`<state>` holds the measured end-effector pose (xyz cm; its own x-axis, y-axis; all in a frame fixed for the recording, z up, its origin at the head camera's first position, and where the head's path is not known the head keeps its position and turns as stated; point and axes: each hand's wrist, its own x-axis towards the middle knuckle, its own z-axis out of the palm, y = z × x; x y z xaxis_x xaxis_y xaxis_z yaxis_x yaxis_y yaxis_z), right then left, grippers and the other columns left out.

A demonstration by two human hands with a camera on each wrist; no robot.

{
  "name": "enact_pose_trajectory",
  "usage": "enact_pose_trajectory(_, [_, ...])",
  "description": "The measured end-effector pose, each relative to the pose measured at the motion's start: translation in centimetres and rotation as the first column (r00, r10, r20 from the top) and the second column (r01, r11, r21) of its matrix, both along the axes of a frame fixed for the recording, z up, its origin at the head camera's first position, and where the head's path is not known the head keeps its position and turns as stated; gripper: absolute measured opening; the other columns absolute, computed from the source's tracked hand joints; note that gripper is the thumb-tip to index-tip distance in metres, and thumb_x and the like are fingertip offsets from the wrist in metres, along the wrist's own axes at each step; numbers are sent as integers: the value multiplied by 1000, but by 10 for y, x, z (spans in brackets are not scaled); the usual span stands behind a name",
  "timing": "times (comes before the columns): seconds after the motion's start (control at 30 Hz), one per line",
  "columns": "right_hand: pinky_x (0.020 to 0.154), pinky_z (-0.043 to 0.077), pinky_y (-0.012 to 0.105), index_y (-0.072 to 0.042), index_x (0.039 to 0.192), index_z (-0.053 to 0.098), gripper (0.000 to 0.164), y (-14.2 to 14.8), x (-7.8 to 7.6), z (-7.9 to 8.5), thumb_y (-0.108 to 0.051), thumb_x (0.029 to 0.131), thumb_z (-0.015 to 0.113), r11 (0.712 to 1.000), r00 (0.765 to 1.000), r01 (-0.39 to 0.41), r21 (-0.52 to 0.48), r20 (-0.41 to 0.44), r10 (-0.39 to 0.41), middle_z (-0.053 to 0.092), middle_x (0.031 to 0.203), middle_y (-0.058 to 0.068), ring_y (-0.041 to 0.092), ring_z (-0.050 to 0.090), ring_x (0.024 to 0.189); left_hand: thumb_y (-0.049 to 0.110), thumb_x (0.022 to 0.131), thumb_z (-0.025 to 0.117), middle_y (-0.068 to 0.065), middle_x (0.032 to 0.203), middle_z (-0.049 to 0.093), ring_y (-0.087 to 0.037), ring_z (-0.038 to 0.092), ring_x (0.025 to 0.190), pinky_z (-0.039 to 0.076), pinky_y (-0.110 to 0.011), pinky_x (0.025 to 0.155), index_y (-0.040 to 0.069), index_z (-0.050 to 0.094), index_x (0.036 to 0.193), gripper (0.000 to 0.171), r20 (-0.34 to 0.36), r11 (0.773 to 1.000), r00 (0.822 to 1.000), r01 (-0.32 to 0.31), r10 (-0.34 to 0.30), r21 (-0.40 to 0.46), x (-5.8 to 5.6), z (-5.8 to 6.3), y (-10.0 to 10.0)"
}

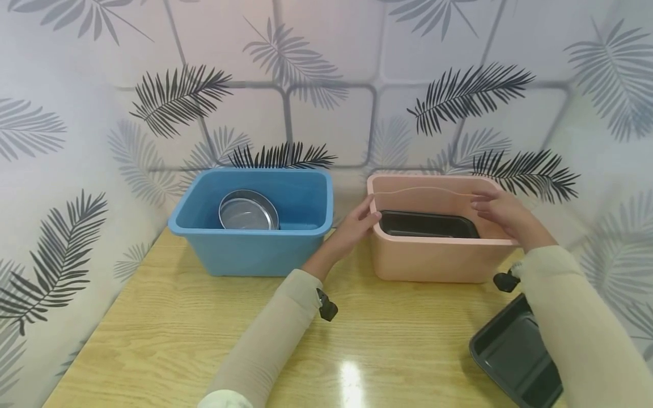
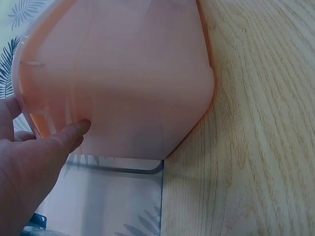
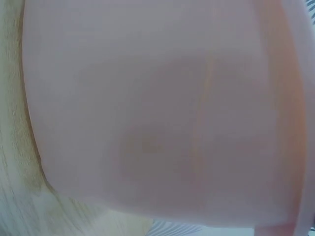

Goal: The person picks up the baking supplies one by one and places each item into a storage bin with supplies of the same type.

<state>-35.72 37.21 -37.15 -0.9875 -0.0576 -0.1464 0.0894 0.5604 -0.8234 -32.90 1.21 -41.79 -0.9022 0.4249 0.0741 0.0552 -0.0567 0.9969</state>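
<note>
A pink plastic tub [image 1: 428,260] stands on the table with a dark baking pan [image 1: 428,225] inside it. My left hand [image 1: 352,226] is at the tub's left rim, its thumb and fingers around the edge. The left wrist view shows the thumb [image 2: 74,132] against the tub's wall. Over the right end of the tub reaches my right hand [image 1: 502,212], fingertips above its inside. A thin orange strand [image 1: 423,188] spans the tub between both hands. I cannot tell whether the right fingers pinch it. Only the tub wall [image 3: 123,108] fills the right wrist view.
To the left stands a blue tub [image 1: 255,252] with round metal pans [image 1: 247,212] in it. A second dark baking pan [image 1: 520,351] lies at the front right, partly under the right sleeve. Behind the tubs rises a leaf-patterned wall covering [image 1: 326,124].
</note>
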Motion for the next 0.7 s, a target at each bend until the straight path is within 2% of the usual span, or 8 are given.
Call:
enact_pose_trajectory(0.17, [114,41,47,-4,161,19,64,-1,11,7,-21,107,49,998,999,-35,-58,-31,33,30,160,27,40,40,142,21,107,51,-8,169,18,-27,27,153,33,-47,119,19,18,163,65,13,1000,1000,1,-2,19,0,0,1])
enact_pose_trajectory(0.27, [110,47,38,-6,160,22,67,0,20,10,-29,106,54,995,997,-57,-81,-58,52,35,159,23,20,53,132,21,107,51,-8,169,18,-27,27,153,34,-47,119,18,18,163,65,6,1000,1000,2,-2,13,0,-1,1])
enact_pose_trajectory(0.37, [101,52,25,-6,159,26,71,3,29,13,-34,103,59,993,994,-65,-102,-99,55,50,147,8,-3,60,113,22,107,51,-8,169,18,-27,28,153,34,-47,119,19,18,163,65,8,1000,1000,5,-5,10,0,-1,0])
enact_pose_trajectory(0.43, [96,53,19,-6,159,29,71,6,36,17,-34,102,61,992,990,-74,-101,-130,60,56,137,-2,-11,60,105,22,107,52,-9,169,19,-27,28,152,34,-47,119,19,18,163,66,12,1000,1000,5,-5,11,0,0,0])
enact_pose_trajectory(0.47, [94,53,17,-7,159,30,72,7,39,19,-37,101,62,994,989,-70,-85,-139,57,57,137,-2,-13,60,103,21,107,52,-9,169,19,-27,28,152,34,-47,119,18,18,163,66,11,1000,1000,6,-6,12,0,0,1])
enact_pose_trajectory(0.53, [97,54,22,-10,159,30,75,10,46,24,-44,100,61,998,988,-62,-20,-143,58,56,141,-1,-10,60,106,21,107,51,-11,169,19,-28,28,152,33,-48,119,18,18,163,66,10,1000,1000,6,-6,13,1,1,0])
enact_pose_trajectory(0.63, [100,52,24,-17,160,29,76,13,58,32,-52,99,57,996,989,-57,73,-130,66,47,154,13,-11,57,109,20,107,51,-13,168,19,-29,28,152,33,-49,119,15,16,163,66,5,1000,1000,8,-8,16,1,2,0])
enact_pose_trajectory(0.7, [106,50,36,-20,160,29,75,16,67,36,-55,99,55,991,990,-51,123,-128,67,45,154,15,-13,55,108,20,107,51,-14,168,18,-29,27,152,33,-49,119,15,16,163,66,4,1000,1000,11,-11,18,1,2,0])
